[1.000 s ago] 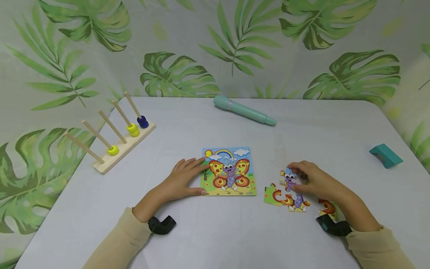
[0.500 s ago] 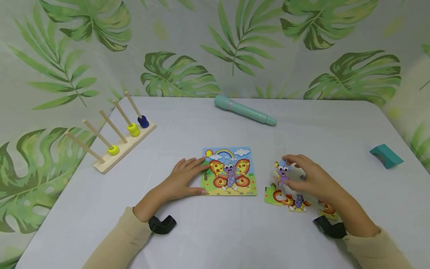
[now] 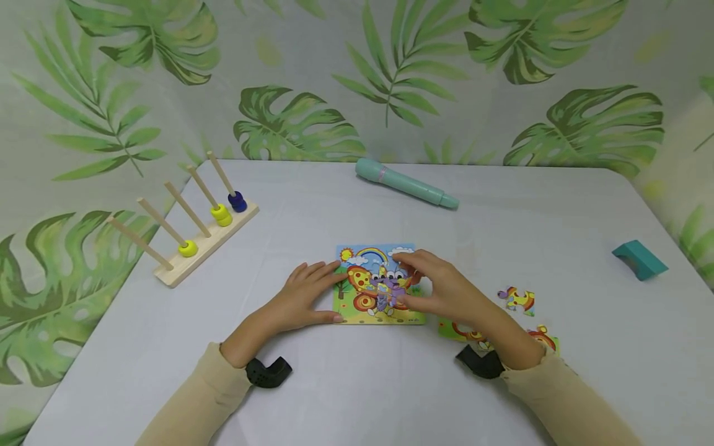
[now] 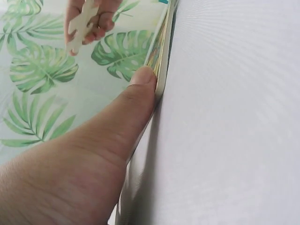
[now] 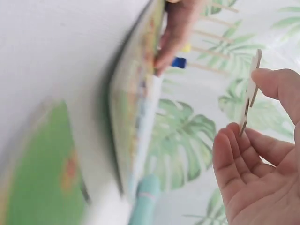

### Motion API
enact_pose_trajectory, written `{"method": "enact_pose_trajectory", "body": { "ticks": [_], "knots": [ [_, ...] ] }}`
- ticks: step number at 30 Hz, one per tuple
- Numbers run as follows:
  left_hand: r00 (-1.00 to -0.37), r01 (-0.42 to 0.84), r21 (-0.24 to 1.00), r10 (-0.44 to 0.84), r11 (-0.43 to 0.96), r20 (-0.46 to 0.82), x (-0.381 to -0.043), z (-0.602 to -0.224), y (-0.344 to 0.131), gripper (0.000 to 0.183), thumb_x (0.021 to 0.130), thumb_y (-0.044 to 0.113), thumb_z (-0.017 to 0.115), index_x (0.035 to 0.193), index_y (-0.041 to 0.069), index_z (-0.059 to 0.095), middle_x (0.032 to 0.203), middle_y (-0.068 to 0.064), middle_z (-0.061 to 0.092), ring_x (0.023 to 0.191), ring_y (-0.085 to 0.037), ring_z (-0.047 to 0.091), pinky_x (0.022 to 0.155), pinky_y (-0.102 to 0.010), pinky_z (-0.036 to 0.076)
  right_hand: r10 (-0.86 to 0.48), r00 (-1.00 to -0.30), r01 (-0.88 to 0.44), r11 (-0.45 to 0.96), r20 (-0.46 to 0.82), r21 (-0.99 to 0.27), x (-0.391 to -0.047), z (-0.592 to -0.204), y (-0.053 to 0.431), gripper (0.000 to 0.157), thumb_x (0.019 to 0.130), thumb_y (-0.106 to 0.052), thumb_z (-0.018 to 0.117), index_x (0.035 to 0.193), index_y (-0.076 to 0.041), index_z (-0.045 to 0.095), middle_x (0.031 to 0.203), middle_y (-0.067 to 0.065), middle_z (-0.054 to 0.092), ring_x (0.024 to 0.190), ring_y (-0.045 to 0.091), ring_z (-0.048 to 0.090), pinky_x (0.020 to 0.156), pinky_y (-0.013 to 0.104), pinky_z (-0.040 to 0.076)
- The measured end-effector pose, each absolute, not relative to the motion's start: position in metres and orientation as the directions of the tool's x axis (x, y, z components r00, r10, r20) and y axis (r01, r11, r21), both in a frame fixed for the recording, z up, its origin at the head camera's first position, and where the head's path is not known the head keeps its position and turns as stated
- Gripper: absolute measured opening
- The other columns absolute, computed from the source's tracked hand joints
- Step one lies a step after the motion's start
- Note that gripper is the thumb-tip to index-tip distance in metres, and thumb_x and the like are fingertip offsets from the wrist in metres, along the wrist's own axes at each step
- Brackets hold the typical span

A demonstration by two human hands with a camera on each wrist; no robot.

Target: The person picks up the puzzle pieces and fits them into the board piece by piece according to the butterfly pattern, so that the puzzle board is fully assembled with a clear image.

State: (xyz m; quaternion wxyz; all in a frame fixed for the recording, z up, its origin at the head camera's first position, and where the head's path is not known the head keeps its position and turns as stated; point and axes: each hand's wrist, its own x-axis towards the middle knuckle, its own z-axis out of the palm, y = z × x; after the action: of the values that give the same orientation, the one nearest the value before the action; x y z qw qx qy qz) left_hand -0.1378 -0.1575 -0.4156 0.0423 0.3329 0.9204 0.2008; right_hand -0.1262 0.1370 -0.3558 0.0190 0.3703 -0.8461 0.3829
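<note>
A square butterfly puzzle board (image 3: 357, 319) lies flat on the white table. My left hand (image 3: 301, 300) rests at its left side with fingers stretched onto the edge; in the left wrist view the thumb (image 4: 126, 110) touches the board's side. Over the board's right half, my right hand (image 3: 449, 291) pinches a puzzle piece (image 3: 396, 285) between thumb and fingers. The right wrist view shows this puzzle piece (image 5: 247, 103) edge-on, raised clear of the board. The hand and piece cover part of the butterfly's right wing.
Several loose pieces lie to the right, among them a yellow-and-red piece (image 3: 521, 301) and a green piece (image 3: 450, 329) partly under my right forearm. A peg rack (image 3: 209, 248) with rings stands left. A mint toy microphone (image 3: 407, 183) and a teal arched block (image 3: 641, 259) lie farther off.
My right hand has lifted the puzzle piece from among the loose pieces and carried it left over the board. My left hand has stayed at the board's left edge.
</note>
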Motion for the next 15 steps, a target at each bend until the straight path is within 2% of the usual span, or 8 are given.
{"method": "enact_pose_trajectory", "body": {
  "ticks": [8, 15],
  "knots": [
    [-0.774, 0.599, 0.392, 0.630, 0.698, 0.060, -0.138, -0.415, -0.157, 0.077, 0.075, 0.064, 0.055, 0.138, 0.024, 0.037, 0.147, 0.000, 0.021, 0.132, -0.027, 0.018, 0.104, -0.049, 0.004, -0.598, -0.790, -0.537, 0.574, 0.132, -0.618, -0.148, -0.380, 0.114, 0.059, 0.078, -0.022, 0.070, 0.128, -0.001, 0.047, 0.106, 0.006, 0.050, 0.093, 0.020, 0.048, 0.078, 0.035, 0.044],
    [-0.763, 0.612, 0.404, 0.643, 0.680, 0.073, -0.138, -0.416, -0.158, 0.076, 0.076, 0.062, 0.056, 0.138, 0.022, 0.037, 0.147, 0.000, 0.021, 0.133, -0.027, 0.014, 0.104, -0.048, 0.004, -0.603, -0.796, -0.507, 0.613, 0.055, -0.606, -0.158, -0.391, 0.112, 0.058, 0.078, -0.021, 0.067, 0.129, -0.003, 0.047, 0.105, 0.007, 0.048, 0.096, 0.019, 0.043, 0.079, 0.033, 0.042]
  ]
}}
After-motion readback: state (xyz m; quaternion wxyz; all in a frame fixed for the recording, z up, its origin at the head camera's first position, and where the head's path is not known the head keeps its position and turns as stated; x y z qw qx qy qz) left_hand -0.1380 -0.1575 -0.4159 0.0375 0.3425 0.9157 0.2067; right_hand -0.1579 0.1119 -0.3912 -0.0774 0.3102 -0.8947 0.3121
